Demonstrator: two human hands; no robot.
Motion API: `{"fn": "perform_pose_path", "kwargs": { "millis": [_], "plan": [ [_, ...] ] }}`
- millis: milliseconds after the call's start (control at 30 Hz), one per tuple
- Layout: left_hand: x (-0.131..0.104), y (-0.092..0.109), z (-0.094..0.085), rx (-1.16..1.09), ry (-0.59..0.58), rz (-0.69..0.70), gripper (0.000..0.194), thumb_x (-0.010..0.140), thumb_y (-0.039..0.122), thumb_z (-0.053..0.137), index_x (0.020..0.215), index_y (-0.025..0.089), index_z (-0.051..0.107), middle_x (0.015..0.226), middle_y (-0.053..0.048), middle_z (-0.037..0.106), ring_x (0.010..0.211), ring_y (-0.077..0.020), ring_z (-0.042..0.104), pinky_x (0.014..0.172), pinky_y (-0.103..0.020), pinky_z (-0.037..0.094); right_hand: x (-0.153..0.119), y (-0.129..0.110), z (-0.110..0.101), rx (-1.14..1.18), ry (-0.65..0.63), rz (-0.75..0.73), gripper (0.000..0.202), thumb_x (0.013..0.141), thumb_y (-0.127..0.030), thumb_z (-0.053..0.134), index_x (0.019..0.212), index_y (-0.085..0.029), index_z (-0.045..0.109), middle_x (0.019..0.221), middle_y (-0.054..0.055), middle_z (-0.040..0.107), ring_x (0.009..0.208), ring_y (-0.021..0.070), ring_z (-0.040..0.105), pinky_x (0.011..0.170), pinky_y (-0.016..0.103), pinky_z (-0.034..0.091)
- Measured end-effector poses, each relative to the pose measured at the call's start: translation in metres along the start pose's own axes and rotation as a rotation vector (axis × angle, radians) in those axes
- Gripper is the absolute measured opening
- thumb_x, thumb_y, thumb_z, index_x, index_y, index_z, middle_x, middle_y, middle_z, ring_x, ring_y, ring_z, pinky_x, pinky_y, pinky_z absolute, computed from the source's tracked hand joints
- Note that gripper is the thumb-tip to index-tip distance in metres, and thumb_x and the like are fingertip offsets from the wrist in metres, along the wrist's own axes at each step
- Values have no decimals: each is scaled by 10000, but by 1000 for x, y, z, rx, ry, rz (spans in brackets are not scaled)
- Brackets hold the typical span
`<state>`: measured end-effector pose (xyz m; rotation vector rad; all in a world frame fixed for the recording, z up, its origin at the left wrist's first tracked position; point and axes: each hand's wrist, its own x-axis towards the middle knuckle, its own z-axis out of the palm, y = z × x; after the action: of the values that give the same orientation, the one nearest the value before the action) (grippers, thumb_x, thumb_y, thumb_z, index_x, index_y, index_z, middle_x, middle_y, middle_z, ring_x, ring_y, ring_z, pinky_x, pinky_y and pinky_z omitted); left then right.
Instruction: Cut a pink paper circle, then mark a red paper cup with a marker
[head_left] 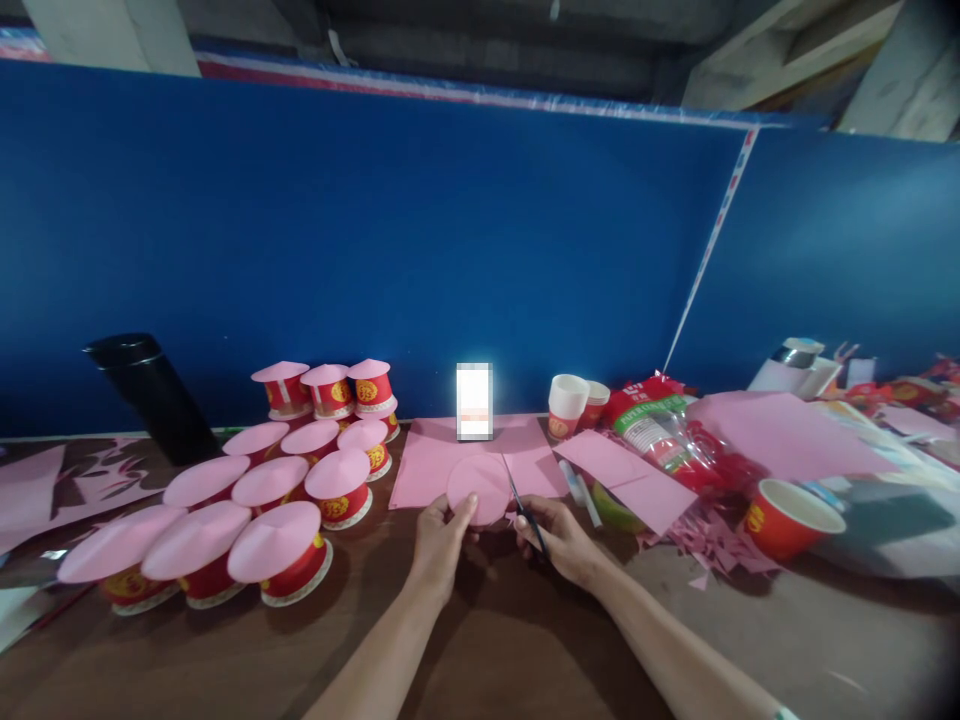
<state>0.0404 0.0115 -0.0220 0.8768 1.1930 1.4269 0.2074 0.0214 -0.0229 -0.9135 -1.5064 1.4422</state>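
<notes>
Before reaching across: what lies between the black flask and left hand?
Rows of pink-topped red cups, then brown tabletop up to the left hand, in the head view.

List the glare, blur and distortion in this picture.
Head view, glare: the white rectangle glows, pixelated into blocks. Head view, blur: the pink disc and scissors look slightly soft, the far-right clutter softer. Head view, distortion: wide-angle stretching probably exaggerates the lean of the black flask.

Toward the back edge of the table, left to right, were a bottle, rows of paper-topped cups, a paper stack, two cups and a bag; scraps lay before it. A paper disc overlapped the stack's front edge, left of scissors.
</notes>
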Motion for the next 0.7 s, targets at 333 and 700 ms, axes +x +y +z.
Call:
{"fn": "perform_pose_path", "kwargs": {
  "millis": [333,700],
  "plan": [
    [2,-5,-1,-29,-5,16,374,622,429,674,792,99,629,600,-21,611,476,-94,519,450,-197,417,0,0,-1,-27,-7,-12,387,710,-450,633,935,-139,584,569,-29,541,459,75,487,419,180,378],
    [2,-4,0,-53,10,-5,389,578,435,700,769,102,640,586,-22,617,471,-100,522,442,-199,411,1,5,-2,-17,-15,-20,356,733,-423,623,945,-140,580,585,-29,537,463,68,481,435,180,384]
  ]
}}
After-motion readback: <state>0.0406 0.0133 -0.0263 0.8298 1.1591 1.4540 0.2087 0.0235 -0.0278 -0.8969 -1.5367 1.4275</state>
